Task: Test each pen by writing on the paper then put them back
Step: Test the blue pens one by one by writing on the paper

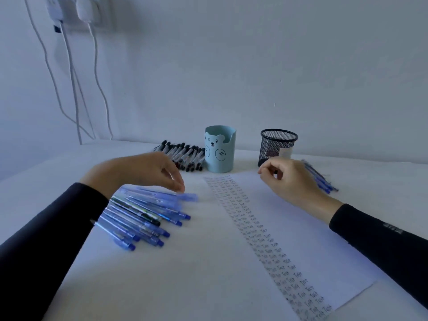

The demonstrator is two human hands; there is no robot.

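Observation:
A pile of blue pens lies on the white table at the left, under my left forearm. My left hand hovers over the pile's far end with its fingers hanging down. Its fingertips are right at a blurred blue pen, and no clear grip on it shows. The paper lies to the right, with columns of the handwritten word "Test" down its left side. Over the paper's far right corner floats my right hand, fingers loosely curled with nothing in them.
A light blue bear pen cup and a black mesh pen holder stand at the back. A row of black-capped pens lies left of the cup. More blue pens lie right of my right hand. Charger cables hang on the wall.

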